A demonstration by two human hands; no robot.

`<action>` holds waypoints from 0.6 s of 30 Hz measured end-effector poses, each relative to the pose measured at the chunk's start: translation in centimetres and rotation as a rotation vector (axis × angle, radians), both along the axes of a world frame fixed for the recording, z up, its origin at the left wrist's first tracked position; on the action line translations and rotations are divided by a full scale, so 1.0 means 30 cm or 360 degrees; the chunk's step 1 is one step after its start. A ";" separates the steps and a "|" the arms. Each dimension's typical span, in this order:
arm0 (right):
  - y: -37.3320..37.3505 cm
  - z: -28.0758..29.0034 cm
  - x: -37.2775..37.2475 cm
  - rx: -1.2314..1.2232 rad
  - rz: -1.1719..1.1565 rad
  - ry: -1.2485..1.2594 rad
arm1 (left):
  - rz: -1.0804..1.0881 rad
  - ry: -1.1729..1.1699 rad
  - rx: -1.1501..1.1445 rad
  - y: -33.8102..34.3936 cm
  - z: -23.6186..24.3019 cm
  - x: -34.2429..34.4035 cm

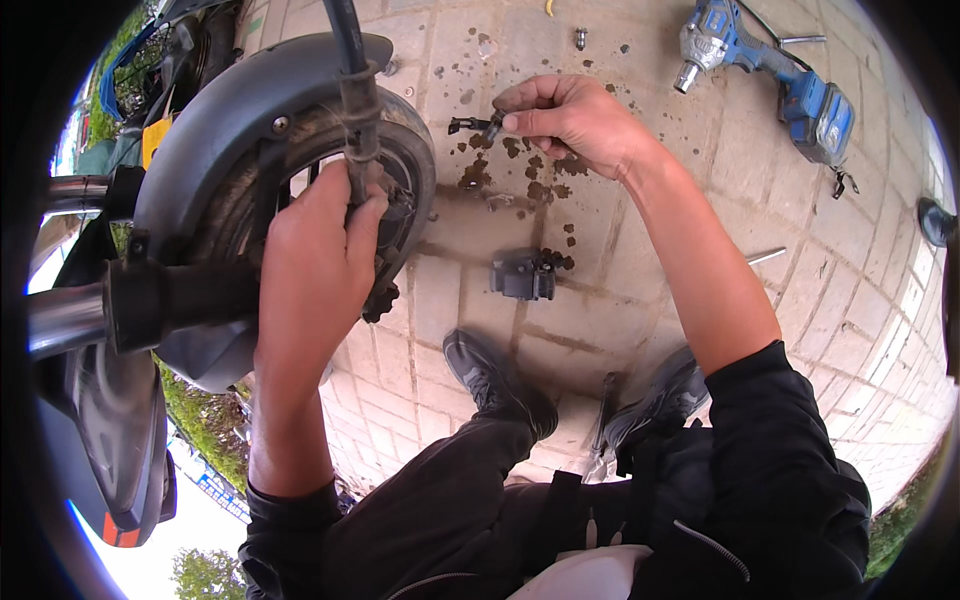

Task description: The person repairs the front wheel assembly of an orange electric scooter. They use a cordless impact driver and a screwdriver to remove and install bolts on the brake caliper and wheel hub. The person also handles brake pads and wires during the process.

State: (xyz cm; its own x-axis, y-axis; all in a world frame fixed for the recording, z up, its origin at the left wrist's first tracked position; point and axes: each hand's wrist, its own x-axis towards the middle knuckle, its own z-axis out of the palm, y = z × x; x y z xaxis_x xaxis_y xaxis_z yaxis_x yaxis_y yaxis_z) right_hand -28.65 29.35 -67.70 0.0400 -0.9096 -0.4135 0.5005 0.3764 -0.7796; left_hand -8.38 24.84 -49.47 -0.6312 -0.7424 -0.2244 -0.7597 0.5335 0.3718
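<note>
On the left, my left hand (318, 235) is closed round the lower end of a black hose (358, 105) beside the hub of a scooter wheel (415, 150). What its fingertips touch there is partly hidden. My right hand (580, 122) is held over the paving with thumb and forefinger pinching a small dark metal part (494, 127). A small black bracket-like piece (464, 125) shows right beside that part; whether it is held too, I cannot tell. Below, a dark block like a brake caliper (524, 274) lies on the ground near my feet.
A blue cordless impact wrench (755, 60) lies at the upper right, near a metal rod (803, 39). One bolt (581, 39) rests at the top. Dark wet spots (540, 190) mark the paving. The grey mudguard (215, 110) curves over the wheel.
</note>
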 end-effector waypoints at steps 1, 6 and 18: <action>-0.008 0.002 0.004 -0.0022 -0.0018 -0.0050 | 0.0071 0.0093 0.0013 -0.003 -0.011 -0.003; -0.026 0.043 0.035 -0.0106 -0.0069 -0.0160 | 0.0344 0.0422 0.0188 -0.009 -0.026 -0.017; 0.013 0.087 0.097 -0.0143 0.0087 -0.0144 | 0.0434 0.0488 0.0346 0.007 -0.001 0.021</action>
